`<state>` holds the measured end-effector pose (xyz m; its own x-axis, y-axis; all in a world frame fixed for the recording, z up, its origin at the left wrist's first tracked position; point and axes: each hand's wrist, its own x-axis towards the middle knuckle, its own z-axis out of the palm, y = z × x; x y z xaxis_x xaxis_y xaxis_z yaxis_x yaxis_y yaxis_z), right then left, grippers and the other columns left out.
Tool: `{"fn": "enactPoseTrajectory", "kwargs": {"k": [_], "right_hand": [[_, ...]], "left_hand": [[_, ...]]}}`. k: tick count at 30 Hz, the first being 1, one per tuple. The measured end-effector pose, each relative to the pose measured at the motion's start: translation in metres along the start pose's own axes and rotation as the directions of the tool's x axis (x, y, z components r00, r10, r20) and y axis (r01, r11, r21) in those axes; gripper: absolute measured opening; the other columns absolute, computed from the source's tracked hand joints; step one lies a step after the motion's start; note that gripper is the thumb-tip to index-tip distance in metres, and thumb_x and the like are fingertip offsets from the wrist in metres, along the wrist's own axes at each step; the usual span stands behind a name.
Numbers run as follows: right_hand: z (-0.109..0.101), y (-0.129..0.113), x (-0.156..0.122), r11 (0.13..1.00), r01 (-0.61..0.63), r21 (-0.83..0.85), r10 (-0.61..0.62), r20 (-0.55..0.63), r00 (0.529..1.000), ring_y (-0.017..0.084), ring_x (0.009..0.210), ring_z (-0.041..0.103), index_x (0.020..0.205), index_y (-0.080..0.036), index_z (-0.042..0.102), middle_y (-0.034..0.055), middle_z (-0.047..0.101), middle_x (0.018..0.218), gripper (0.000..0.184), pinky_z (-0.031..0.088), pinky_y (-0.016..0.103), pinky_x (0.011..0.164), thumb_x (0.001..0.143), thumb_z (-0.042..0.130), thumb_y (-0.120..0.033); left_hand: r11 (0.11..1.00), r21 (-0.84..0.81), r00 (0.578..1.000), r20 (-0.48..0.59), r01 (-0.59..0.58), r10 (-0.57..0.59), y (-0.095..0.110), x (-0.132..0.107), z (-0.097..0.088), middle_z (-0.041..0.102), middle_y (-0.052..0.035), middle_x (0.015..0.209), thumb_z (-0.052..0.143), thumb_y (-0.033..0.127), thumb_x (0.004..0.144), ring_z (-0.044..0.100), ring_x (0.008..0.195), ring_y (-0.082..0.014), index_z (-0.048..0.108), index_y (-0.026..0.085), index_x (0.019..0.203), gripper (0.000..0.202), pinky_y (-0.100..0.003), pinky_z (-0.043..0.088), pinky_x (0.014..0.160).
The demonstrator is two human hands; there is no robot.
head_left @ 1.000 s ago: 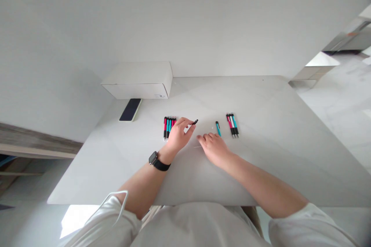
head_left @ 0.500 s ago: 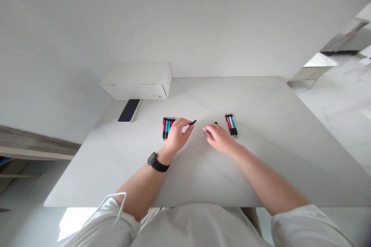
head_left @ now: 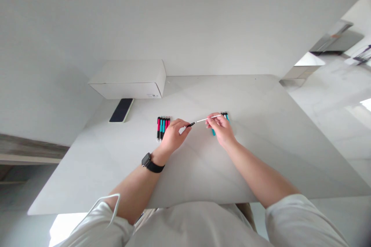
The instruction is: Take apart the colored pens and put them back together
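Observation:
My left hand (head_left: 173, 137), with a black watch on the wrist, pinches a small black pen piece (head_left: 190, 124). My right hand (head_left: 221, 129) is closed on a thin white pen refill (head_left: 207, 119) whose tip points into the black piece, and a teal pen barrel (head_left: 213, 132) shows under its fingers. A row of several red, teal and black pens (head_left: 162, 127) lies just left of my left hand. Another group of pens (head_left: 225, 115) is mostly hidden behind my right hand.
A white cardboard box (head_left: 129, 79) stands at the back left of the white table (head_left: 261, 123), against the wall. A dark phone (head_left: 121, 110) lies in front of it. The table's near edge runs just above my lap.
My right hand has lifted from the table, taken the white refill and the teal barrel, and brought the refill's tip to the black piece in my left hand. The view shifted slightly right.

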<state>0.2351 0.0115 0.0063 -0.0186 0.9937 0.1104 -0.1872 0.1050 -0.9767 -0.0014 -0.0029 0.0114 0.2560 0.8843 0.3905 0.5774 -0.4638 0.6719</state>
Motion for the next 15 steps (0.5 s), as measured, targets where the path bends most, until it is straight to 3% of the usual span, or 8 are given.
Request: {"fn": "enactPoseTrajectory", "kwargs": {"k": [8, 15], "right_hand": [[-0.0024, 0.0021, -0.0020, 0.997, -0.018, -0.069, 0.020, 0.025, 0.999, 0.018, 0.083, 0.067, 0.102, -0.025, 0.070, 0.0034, 0.072, 0.092, 0.034, 0.056, 0.030, 0.072, 0.087, 0.077, -0.054], [-0.0004, 0.0006, -0.0077, 0.953, 0.095, -0.289, -0.062, 0.122, 0.991, 0.021, 0.089, 0.070, 0.104, -0.024, 0.072, 0.0060, 0.074, 0.098, 0.031, 0.057, 0.033, 0.080, 0.092, 0.072, -0.053]], "left_hand": [[0.999, 0.026, 1.000, 0.016, -0.025, 0.024, -0.0026, -0.0007, 0.0017, 0.073, -0.0074, 0.102, 0.066, 0.032, 0.098, 0.068, 0.098, -0.0237, 0.073, 0.023, 0.106, 0.013, -0.040, 0.056, 0.089], [0.994, 0.087, 0.998, 0.026, -0.060, 0.058, -0.0014, -0.0017, 0.0030, 0.073, -0.0061, 0.100, 0.070, 0.027, 0.095, 0.068, 0.096, -0.0232, 0.074, 0.024, 0.104, 0.010, -0.041, 0.054, 0.090]]}}
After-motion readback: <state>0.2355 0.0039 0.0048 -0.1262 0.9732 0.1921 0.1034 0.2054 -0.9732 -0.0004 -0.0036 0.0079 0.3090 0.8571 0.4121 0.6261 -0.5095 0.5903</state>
